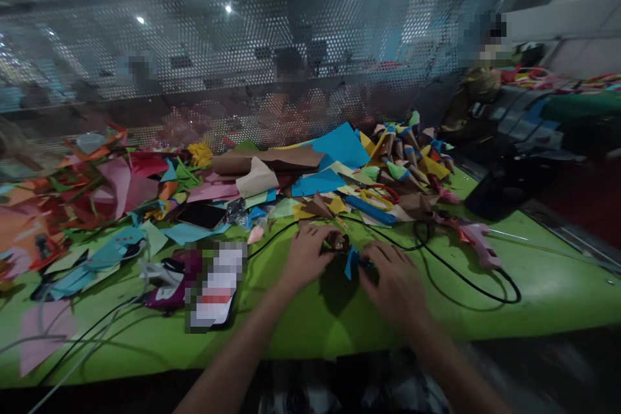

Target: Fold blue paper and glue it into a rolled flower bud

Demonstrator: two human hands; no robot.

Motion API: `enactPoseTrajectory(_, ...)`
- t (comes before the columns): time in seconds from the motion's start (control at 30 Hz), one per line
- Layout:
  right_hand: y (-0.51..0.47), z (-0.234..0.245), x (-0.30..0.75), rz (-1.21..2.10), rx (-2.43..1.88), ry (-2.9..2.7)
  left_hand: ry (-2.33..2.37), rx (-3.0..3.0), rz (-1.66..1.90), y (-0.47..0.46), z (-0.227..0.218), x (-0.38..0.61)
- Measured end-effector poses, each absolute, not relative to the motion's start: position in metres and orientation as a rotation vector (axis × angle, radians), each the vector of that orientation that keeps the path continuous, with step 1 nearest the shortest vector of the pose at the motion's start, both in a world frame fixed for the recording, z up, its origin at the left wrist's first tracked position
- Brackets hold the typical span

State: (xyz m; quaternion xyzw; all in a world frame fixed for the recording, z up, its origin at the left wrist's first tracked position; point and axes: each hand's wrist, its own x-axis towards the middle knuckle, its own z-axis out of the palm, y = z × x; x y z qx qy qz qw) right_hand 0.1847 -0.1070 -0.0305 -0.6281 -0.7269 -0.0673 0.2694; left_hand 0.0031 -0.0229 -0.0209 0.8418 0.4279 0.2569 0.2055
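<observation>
In the middle of the green table my two hands work close together. My left hand has its fingers closed round a small rolled piece of brown paper, partly hidden by the fingers. My right hand pinches a small blue paper piece just beside the brown one. Whether the two pieces touch I cannot tell. To the right lies a pink glue gun with a black cord that loops behind my hands. A blue utility knife and yellow-handled scissors lie beyond my right hand.
A lit phone and a purple tissue pack lie left of my arm, with a dark phone behind. Coloured paper scraps cover the left; several paper cones are piled at the back. A person is at the far right.
</observation>
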Motion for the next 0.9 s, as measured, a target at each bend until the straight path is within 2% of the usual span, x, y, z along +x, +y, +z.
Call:
enactPoseTrajectory(0.4,-0.107,-0.036,0.198,-0.136,-1.694,-1.795,1.17,2.26,0.71,-0.03,-0.016,0.015)
enactPoseTrajectory(0.57,-0.107,-0.027,0.206,0.015,-1.635,-1.583,1.137,2.122,0.815,-0.031,-0.018,0.021)
enactPoseTrajectory(0.9,-0.108,-0.006,0.21,0.087,-1.551,-1.394,1.119,1.985,0.998,-0.034,-0.026,0.028)
